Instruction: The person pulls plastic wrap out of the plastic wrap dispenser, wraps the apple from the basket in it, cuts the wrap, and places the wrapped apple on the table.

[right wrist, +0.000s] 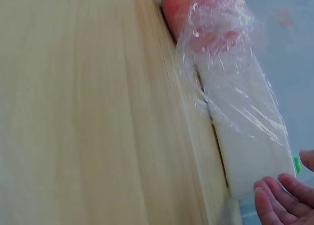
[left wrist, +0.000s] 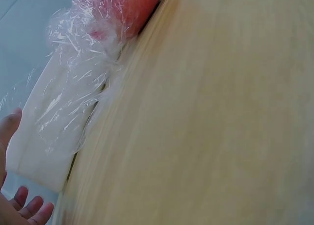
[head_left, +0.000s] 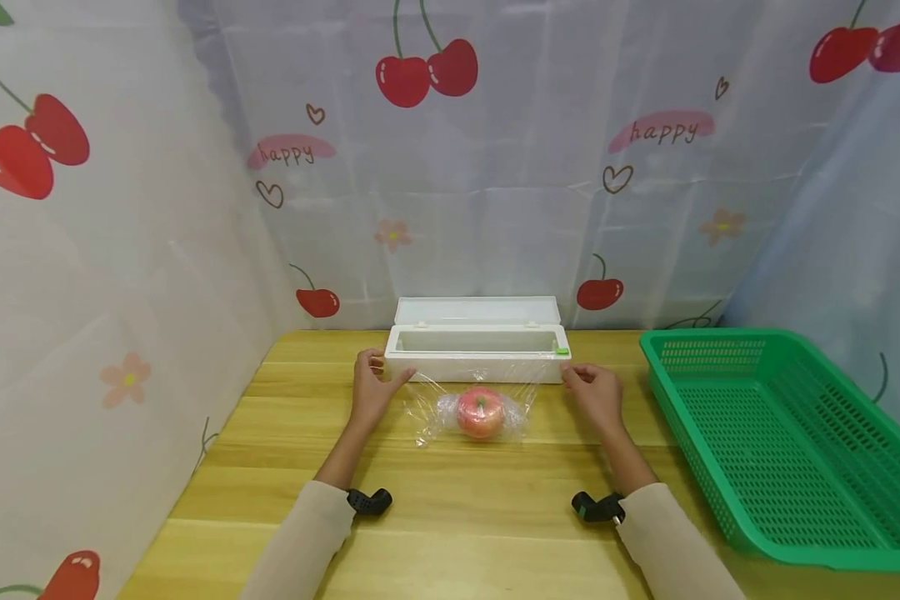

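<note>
An apple [head_left: 481,413] sits on the table in front of a long white cling film box [head_left: 474,370], with clear cling film [head_left: 424,417] wrapped around it and bunched at both sides. The film stretches from the apple up over the box's front. My left hand [head_left: 372,390] is at the box's left end, thumb spread from the other fingers. At the right end, near a green slider [head_left: 562,352], is my right hand [head_left: 597,395], its loosely bent fingers beside the corner. In the right wrist view these fingers [right wrist: 282,198] hold nothing.
The box's lid [head_left: 477,311] stands raised at the back. A green plastic basket [head_left: 690,442] is on the right side of the wooden table [head_left: 487,525]. Printed curtains [head_left: 495,192] hang behind and at both sides.
</note>
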`<state>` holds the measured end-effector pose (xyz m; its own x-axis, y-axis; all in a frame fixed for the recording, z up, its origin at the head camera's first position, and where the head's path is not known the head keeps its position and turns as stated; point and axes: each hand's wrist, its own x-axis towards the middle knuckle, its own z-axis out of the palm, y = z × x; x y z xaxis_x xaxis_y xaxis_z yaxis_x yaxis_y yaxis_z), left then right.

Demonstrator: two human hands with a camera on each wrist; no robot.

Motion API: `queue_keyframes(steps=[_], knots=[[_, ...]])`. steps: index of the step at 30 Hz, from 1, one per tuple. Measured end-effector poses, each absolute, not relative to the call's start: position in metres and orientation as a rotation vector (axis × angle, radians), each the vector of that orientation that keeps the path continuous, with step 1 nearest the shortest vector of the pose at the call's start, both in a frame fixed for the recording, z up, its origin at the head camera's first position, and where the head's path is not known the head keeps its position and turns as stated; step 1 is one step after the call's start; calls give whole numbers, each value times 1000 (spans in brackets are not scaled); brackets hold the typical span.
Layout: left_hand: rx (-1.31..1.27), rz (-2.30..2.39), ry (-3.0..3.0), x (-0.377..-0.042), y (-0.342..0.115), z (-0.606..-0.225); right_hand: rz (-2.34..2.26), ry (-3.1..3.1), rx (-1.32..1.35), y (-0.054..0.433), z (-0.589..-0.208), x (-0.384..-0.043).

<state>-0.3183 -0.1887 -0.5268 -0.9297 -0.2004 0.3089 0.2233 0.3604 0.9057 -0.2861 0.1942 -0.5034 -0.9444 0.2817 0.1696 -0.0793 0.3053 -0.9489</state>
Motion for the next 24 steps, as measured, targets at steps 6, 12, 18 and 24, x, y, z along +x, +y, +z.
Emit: queue_keyframes(steps=[6,12,18,24], knots=[[41,-1601,-2253,-305,-185,-521,1993,-2318,-194,185,-505,-286],[-52,-1664,-2257,-300,-182,-524,2234,-2218,-142,179,-511,-289],[-188,-1820,-2246,-300,-182,-525,2386,-2077,-155,170,-514,-288],[-272,-1896,-2256,-301,-182,-524,2433,-2013,-222,165,-511,-290]])
